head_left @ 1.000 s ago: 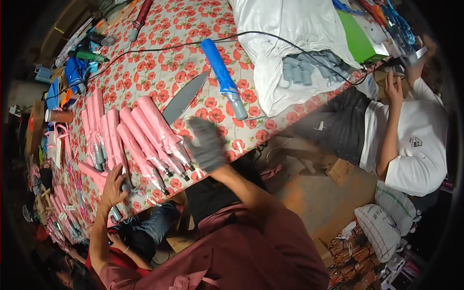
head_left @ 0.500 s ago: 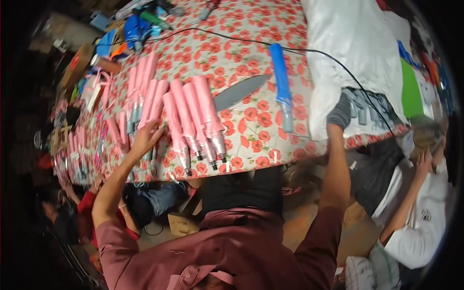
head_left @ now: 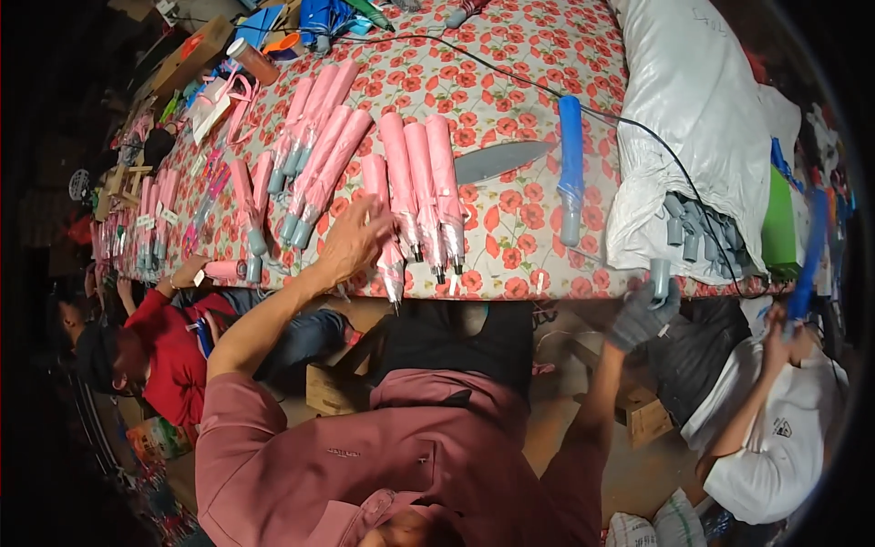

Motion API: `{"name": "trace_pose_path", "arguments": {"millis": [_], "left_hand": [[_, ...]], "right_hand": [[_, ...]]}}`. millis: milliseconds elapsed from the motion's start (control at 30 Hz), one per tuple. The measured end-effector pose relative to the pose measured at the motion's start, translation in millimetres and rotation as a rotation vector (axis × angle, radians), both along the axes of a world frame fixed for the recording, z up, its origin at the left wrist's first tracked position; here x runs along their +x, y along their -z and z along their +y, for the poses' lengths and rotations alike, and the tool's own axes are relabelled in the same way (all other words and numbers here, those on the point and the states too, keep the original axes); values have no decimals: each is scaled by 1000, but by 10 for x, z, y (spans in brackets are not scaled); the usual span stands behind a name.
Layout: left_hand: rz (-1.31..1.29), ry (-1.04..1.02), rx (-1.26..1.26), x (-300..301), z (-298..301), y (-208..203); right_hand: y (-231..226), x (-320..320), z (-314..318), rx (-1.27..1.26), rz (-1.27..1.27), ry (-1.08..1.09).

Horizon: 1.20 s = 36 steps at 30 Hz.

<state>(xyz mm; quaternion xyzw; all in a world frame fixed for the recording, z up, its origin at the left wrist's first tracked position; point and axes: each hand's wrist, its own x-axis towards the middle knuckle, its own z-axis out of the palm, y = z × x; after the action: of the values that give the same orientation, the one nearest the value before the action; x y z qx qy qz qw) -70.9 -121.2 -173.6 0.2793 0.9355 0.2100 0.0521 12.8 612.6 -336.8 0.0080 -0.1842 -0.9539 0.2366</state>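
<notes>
My left hand point(head_left: 355, 241) has its fingers apart against the leftmost folded pink umbrella point(head_left: 391, 260) of a group. Several pink umbrellas point(head_left: 421, 173) lie side by side there, with clear film at their lower ends and bare dark shaft tips towards me. My right hand point(head_left: 638, 317), in a grey glove, is closed on a grey umbrella handle point(head_left: 660, 279), just off the table's front edge. Above it lies the open mouth of a white sack point(head_left: 688, 137), with several similar grey handles point(head_left: 697, 239) inside.
A blue folded umbrella point(head_left: 571, 150) and a flat grey blade-shaped piece point(head_left: 501, 162) lie on the flowered tablecloth point(head_left: 510, 55). More pink umbrellas with grey handles point(head_left: 333, 169) lie left. A black cable point(head_left: 510, 75) crosses the table and sack. Co-workers sit left point(head_left: 182, 351) and right point(head_left: 775, 419).
My right hand has come out of the sack's mouth towards me with a grey handle. The left hand has moved onto the leftmost umbrella of the group. The view has shifted.
</notes>
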Motion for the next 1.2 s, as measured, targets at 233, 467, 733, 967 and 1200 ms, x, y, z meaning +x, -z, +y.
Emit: {"name": "trace_pose_path", "arguments": {"millis": [233,467,733,967,1200], "left_hand": [[394,496,-331,587,-84,-33],[480,501,-219,647,408,-532],[475,461,-232,1223,1111,-1060],[435,436,-277,1447,1156,-1173],[337,467,-293,1519,992,-1481]], "right_hand": [[-1836,571,-3264,2008,146,385],[-2009,1246,-4053,2103,461,119],[-2208,1244,-4223,2806,1046,333],[-2157,1284,-3994,2916,1526,245],[-2512,1349,-3541,2574,1774,431]]}}
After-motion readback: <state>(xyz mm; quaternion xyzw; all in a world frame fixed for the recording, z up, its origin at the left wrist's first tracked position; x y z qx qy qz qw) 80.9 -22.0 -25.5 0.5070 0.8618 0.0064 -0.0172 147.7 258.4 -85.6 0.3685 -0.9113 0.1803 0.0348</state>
